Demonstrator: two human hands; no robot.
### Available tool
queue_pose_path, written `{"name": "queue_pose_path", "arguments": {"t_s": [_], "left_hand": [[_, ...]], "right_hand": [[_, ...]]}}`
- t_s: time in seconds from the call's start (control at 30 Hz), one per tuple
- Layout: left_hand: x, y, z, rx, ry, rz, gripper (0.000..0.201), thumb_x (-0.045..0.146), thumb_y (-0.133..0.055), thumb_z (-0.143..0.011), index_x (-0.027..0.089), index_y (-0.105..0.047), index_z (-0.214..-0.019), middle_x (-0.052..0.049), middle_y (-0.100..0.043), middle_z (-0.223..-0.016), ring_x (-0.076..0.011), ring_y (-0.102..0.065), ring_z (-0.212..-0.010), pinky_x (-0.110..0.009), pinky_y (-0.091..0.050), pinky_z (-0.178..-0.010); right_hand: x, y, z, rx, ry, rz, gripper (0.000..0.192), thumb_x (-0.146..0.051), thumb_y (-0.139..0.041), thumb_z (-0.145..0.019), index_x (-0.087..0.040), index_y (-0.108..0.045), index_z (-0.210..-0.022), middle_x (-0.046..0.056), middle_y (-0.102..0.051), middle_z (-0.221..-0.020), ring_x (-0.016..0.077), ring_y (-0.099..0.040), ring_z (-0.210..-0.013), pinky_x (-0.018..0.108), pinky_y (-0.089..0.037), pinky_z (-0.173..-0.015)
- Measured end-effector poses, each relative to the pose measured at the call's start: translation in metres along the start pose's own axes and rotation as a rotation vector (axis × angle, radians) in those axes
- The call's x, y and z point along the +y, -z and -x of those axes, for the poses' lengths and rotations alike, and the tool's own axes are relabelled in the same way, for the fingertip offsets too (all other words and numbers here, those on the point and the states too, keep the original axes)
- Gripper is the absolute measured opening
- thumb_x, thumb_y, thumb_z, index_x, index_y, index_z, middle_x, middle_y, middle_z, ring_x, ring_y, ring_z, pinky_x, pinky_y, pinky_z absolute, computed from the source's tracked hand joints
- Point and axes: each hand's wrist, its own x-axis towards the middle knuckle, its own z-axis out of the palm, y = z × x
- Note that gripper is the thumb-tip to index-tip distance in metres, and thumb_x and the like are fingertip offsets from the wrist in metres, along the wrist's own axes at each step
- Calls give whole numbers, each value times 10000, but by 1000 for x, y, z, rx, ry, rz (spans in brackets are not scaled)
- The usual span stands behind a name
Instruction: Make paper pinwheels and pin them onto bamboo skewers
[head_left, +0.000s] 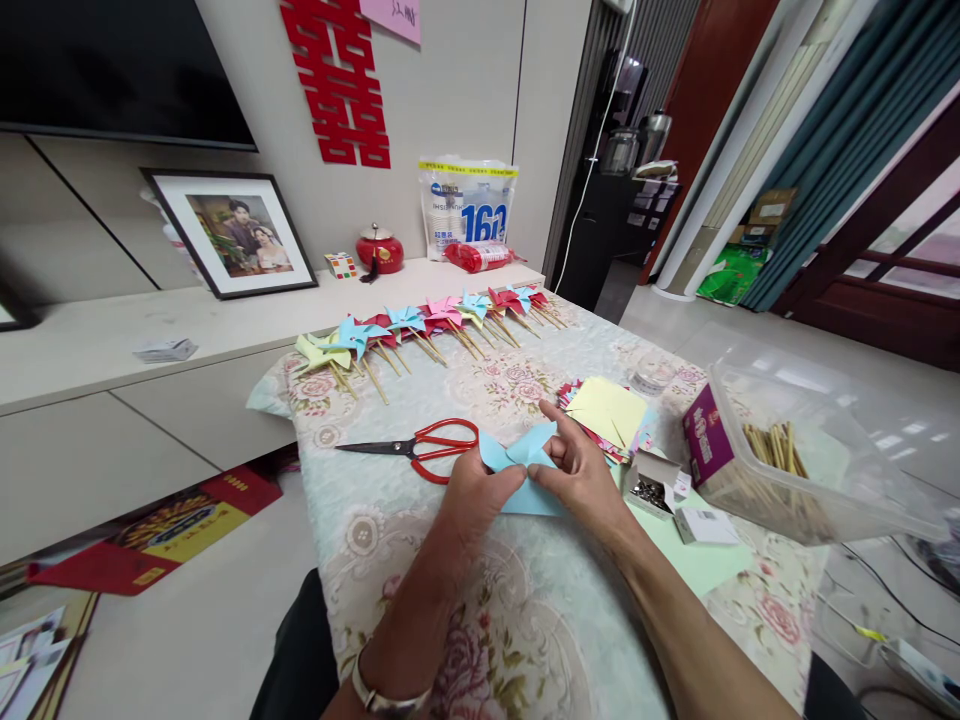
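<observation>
Between my two hands is a light blue paper pinwheel [529, 497], partly folded, its upper points bent in toward the centre. My left hand [484, 490] pinches its left side, thumb on the paper near the middle. On the right side my right hand [577, 462] grips it with thumb and fingers, the index finger stretched outward. Scissors [420, 446] with red handles lie just left of the paper, blades pointing left. A stack of coloured paper squares [609, 408], yellow on top, is beyond my right hand. Near that wrist stands an open small box of metal pins [651, 490].
Finished pinwheels on sticks [405, 322] line the table's far edge. A clear plastic bin [750, 500] with wooden sticks [776, 447] stands at the right, beside a small white box [706, 526] and a roll of clear tape [652, 374]. A framed photo [232, 235] stands on the cabinet behind.
</observation>
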Motion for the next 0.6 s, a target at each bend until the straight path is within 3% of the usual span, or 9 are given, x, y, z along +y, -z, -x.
{"name": "queue_pose_path", "arguments": {"t_s": [0.13, 0.27, 0.4, 0.5, 0.6], "left_hand": [[0, 2, -1, 36, -1, 25, 127, 256, -691, -596, 160, -622, -641, 22, -553, -561, -126, -475, -531, -251, -389, -527], [-5, 7, -5, 112, 8, 80, 175, 275, -716, -583, 145, -664, -688, -5, -633, -618, -152, -534, -568, -265, -431, -556], [-10, 15, -11, 167, 24, 124, 222, 293, -753, -556, 142, -673, -698, -11, -644, -601, -174, -569, -576, -266, -438, -549], [-13, 18, -14, 167, 37, 133, 233, 289, -756, -548, 143, -677, -711, -9, -641, -591, -175, -572, -569, -263, -435, -539], [-14, 18, -15, 168, 37, 101, 232, 286, -746, -551, 139, -671, -714, -3, -632, -579, -161, -553, -541, -258, -423, -522]], "right_hand": [[0, 2, -1, -15, 4, -37, 810, -226, -711, -702, -185, -402, -1449, -52, -555, -723, 119, -509, -604, 251, -384, -545], [-2, 11, -3, 39, 135, -31, 726, -236, -773, -694, -264, -521, -1374, 40, -636, -1051, 173, -604, -865, 342, -489, -789], [-5, 21, -2, -15, 312, 115, 503, -233, -743, -792, -358, -636, -1267, 53, -569, -1348, 236, -547, -1180, 398, -471, -935], [-9, 27, 0, -131, 432, 226, 301, -245, -714, -847, -365, -726, -1123, 30, -518, -1434, 262, -458, -1330, 445, -403, -1061], [-12, 29, 1, -201, 453, 361, 197, -280, -697, -875, -338, -763, -1051, 39, -520, -1447, 277, -436, -1360, 481, -315, -1134]]}}
